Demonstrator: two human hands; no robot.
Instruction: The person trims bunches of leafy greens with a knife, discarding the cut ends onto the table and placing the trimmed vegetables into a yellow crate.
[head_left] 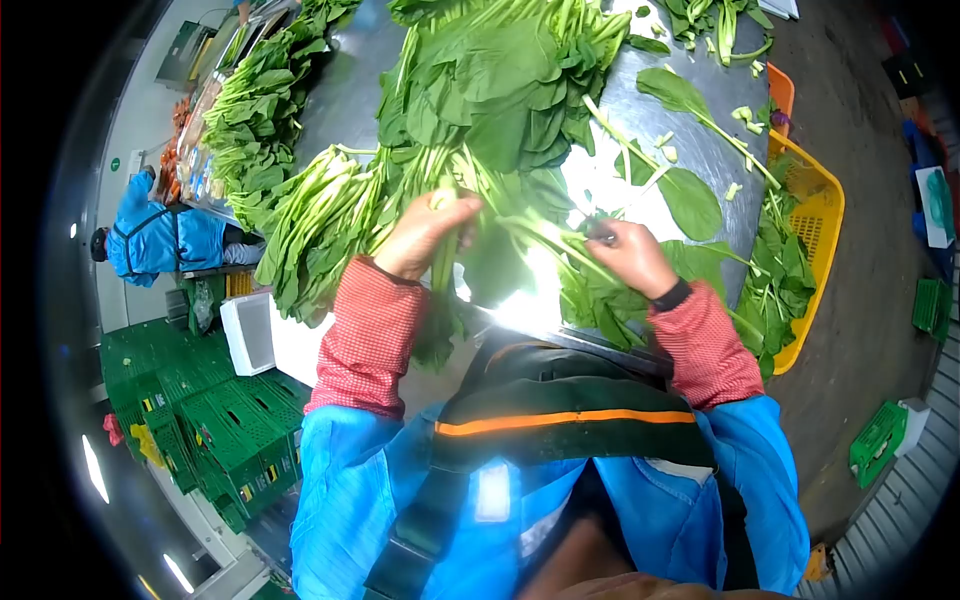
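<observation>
Bunches of leafy greens with pale stalks are heaped on a metal table. My left hand is closed round the stalks of a leafy plant, whose leaves hang below the fist. To its right, my right hand is closed at the end of another stalk; a small dark object shows between its fingers, too small to identify. Loose stems and a single broad leaf lie beyond the right hand. Another row of bunches lies to the left.
A yellow crate holding leaves stands at the table's right edge, with an orange one behind it. Green crates are stacked at lower left, near a white box. A person in blue is at the far left.
</observation>
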